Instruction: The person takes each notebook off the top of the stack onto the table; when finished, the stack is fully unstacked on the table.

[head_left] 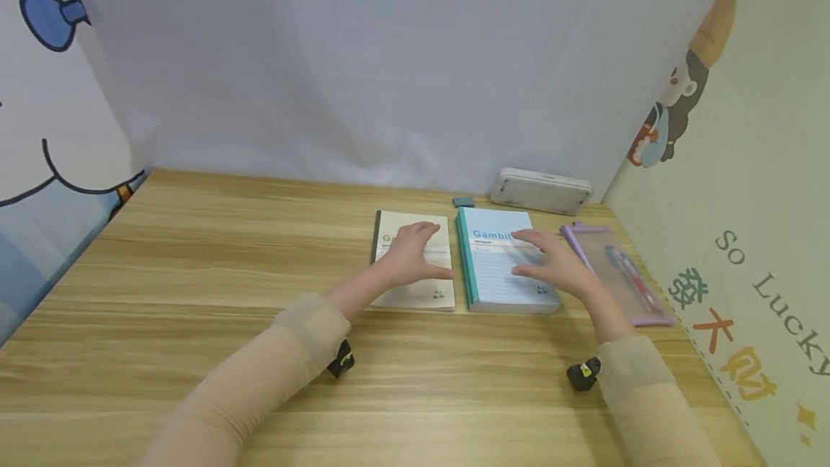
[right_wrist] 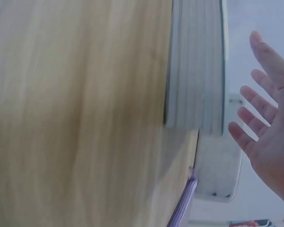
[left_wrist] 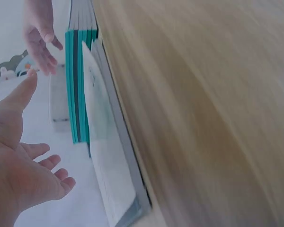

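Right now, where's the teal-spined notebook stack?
In the head view, the notebook stack sits right of centre on the table, between the cream notebook and the purple-trimmed pouch, below the right hand.

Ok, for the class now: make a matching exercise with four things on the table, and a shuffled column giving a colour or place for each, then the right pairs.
Column one
1. cream-covered notebook
2. stack of notebooks
3. white case
4. zip pouch

Column two
A. edged in purple
B. at the far edge of the table
C. has a dark spine and lies below the left hand
D. shows teal spines

Right pairs: 1-C, 2-D, 3-B, 4-A
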The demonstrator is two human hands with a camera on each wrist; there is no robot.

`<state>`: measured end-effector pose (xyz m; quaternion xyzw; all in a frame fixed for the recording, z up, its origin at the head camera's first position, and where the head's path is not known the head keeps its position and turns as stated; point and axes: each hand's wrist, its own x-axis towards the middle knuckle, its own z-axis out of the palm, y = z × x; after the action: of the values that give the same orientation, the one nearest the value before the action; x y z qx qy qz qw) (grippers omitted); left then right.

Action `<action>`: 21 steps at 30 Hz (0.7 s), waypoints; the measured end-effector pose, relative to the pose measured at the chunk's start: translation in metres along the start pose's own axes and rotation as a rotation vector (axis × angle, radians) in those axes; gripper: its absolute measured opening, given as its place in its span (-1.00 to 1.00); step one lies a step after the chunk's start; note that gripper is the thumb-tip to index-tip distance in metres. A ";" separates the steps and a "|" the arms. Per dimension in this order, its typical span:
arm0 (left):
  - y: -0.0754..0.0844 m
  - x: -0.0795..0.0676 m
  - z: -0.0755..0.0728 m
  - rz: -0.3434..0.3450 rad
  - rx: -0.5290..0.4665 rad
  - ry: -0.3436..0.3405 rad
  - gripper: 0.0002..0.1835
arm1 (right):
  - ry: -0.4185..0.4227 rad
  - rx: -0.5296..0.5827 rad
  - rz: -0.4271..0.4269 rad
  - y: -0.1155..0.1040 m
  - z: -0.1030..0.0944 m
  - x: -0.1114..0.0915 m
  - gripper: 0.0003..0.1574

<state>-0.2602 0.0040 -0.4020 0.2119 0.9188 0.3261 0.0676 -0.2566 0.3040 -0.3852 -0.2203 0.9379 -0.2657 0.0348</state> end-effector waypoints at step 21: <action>0.022 0.029 0.039 -0.019 -0.116 -0.129 0.04 | -0.070 0.081 0.090 0.049 0.004 -0.018 0.03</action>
<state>-0.2688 0.0543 -0.4180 0.2193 0.8942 0.3637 0.1417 -0.2584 0.3472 -0.4142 -0.1854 0.9335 -0.2940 0.0883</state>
